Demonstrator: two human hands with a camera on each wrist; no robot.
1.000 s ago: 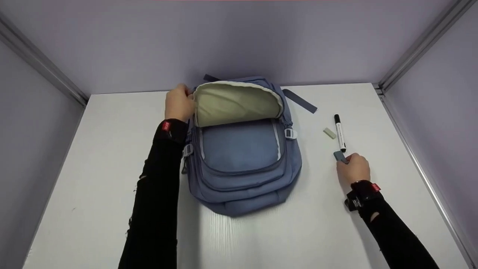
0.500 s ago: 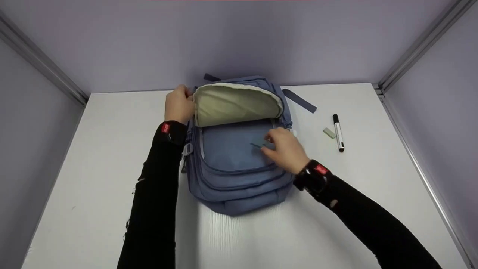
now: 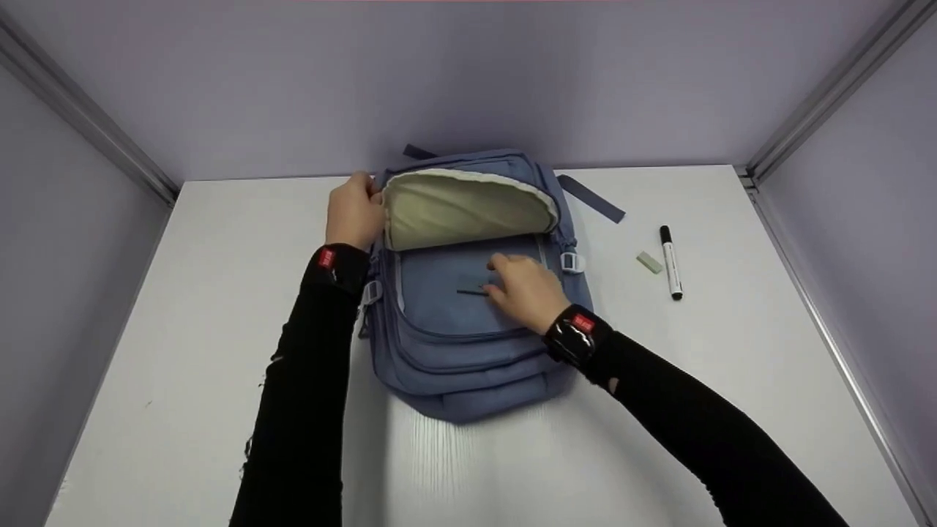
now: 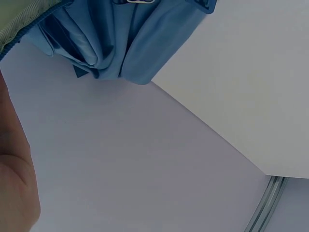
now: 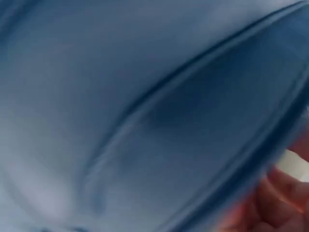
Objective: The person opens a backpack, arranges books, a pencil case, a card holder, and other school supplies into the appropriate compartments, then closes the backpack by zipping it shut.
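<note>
A blue backpack (image 3: 479, 395) lies on the white table, its front pocket flap (image 3: 468, 208) folded up so the pale yellow-green lining shows. My left hand (image 3: 355, 212) grips the flap's left edge; in the left wrist view only part of that hand (image 4: 17, 179) appears beside the blue fabric. Over the open pocket, my right hand (image 3: 528, 291) pinches a small flat blue-grey block (image 3: 472, 291) between thumb and fingers. The block almost blends with the fabric behind it, so its kind is unclear. Blurred blue fabric fills most of the right wrist view.
Right of the backpack lie a small pale green block (image 3: 649, 263) and a white marker (image 3: 671, 263) with black ends. A backpack strap (image 3: 591, 199) sticks out at the upper right. Walls (image 3: 468, 80) stand behind and at both sides of the table.
My right hand has lifted the blue-grey block from beside the marker and carried it left over the backpack's open pocket. The left hand keeps its grip on the flap.
</note>
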